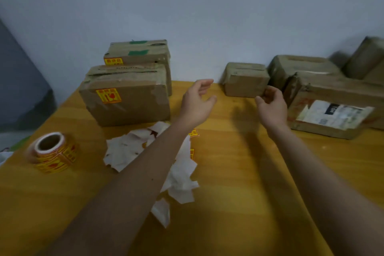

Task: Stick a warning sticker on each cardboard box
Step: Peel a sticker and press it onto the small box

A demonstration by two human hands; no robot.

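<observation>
While both our arms reach over the yellow wooden tabletop (239, 172), our left hand (197, 102) and right hand (271, 106) hover above it with fingers loosely spread, each grip apart and holding nothing. Just past the right hand, a small brown cardboard box (245, 81) sits at the far edge against the wall. Two larger brown cardboard boxes, the front one (126, 95) and the one behind it (139, 52), stand toward the far left corner, each carrying a yellow-and-red warning sticker (108, 95). More worn brown boxes (324, 97) crowd the far right edge. Near the left edge lies the yellow-and-red sticker roll (53, 153), with a heap of white backing-paper scraps (133, 149) beside it, under our left forearm.
</observation>
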